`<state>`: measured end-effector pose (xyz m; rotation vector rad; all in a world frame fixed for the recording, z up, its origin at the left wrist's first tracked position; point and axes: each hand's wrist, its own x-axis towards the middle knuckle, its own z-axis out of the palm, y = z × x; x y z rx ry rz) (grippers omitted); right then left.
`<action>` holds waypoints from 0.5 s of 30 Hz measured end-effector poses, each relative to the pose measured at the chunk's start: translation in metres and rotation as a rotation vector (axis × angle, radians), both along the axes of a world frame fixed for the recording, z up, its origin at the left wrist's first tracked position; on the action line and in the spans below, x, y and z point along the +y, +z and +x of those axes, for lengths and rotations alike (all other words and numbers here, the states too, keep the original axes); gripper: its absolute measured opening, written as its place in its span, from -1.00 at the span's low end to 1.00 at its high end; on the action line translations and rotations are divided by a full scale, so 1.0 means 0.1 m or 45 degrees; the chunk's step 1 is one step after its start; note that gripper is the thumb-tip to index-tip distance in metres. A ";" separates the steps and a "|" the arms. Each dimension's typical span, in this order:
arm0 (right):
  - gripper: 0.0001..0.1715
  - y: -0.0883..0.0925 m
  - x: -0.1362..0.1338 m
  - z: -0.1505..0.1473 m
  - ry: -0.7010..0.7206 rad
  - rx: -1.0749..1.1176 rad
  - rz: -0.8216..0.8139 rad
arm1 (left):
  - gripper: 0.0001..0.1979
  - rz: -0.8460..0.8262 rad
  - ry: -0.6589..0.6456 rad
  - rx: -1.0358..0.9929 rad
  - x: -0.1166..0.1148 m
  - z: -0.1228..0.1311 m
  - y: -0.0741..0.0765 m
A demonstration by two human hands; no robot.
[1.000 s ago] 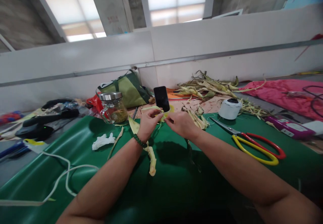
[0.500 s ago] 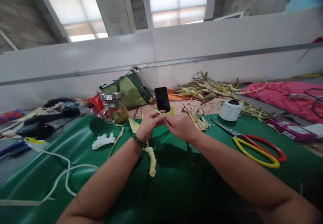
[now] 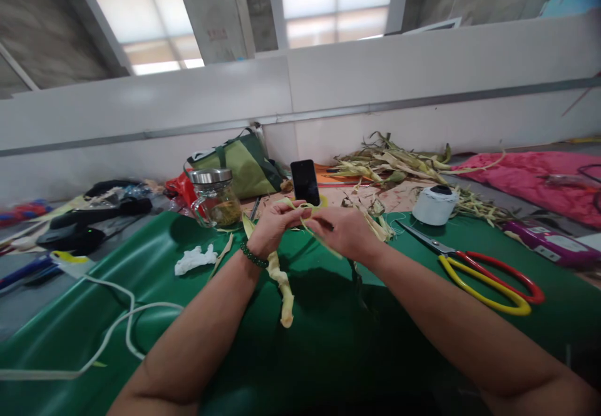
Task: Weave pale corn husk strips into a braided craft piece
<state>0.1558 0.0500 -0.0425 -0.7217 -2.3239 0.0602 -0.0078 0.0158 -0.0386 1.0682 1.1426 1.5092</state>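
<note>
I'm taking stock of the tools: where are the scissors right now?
In the head view, the scissors lie on the green sheet to the right of the right hand, their blades beside the white spool.

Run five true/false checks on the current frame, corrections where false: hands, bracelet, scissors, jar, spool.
1. The left hand and right hand both hold a thin pale-green plant strip. True.
2. The green beaded bracelet is on the right wrist. False: it is on the left.
3. The metal scissors with red and yellow handles lie left of the left forearm. False: they lie right of both hands.
4. The clear glass jar has its silver lid on. True.
5. The white thread spool is in the right hand. False: it stands apart.
</note>
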 end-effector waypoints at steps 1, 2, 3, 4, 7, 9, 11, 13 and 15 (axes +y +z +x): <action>-0.70 0.01 0.04 0.02 -0.027 0.105 0.020 | -0.67 -0.007 -0.020 -0.001 -0.01 0.01 0.01; -0.73 0.01 0.09 0.04 -0.061 0.181 0.050 | -0.66 -0.007 -0.041 -0.001 -0.03 0.02 0.02; -0.76 0.01 0.13 0.05 -0.084 0.215 0.080 | -0.67 -0.001 -0.063 0.001 -0.04 0.03 0.03; -0.79 0.01 0.17 0.06 -0.088 0.215 0.100 | -0.68 0.012 -0.083 0.006 -0.05 0.04 0.04; -0.83 -0.01 0.26 0.06 -0.035 0.156 0.084 | -0.71 0.050 -0.115 0.040 -0.08 0.07 0.05; -0.83 -0.01 0.28 0.05 0.002 0.141 0.061 | -0.71 0.050 -0.107 0.071 -0.08 0.07 0.06; -0.84 0.00 0.29 0.06 0.036 0.147 0.054 | -0.71 0.020 -0.093 0.081 -0.08 0.05 0.06; -0.83 0.01 0.28 0.09 0.067 0.135 0.048 | -0.71 -0.015 -0.068 0.062 -0.07 0.03 0.06; -0.82 0.04 0.28 0.12 0.079 0.083 0.033 | -0.70 -0.040 -0.046 0.049 -0.06 0.01 0.05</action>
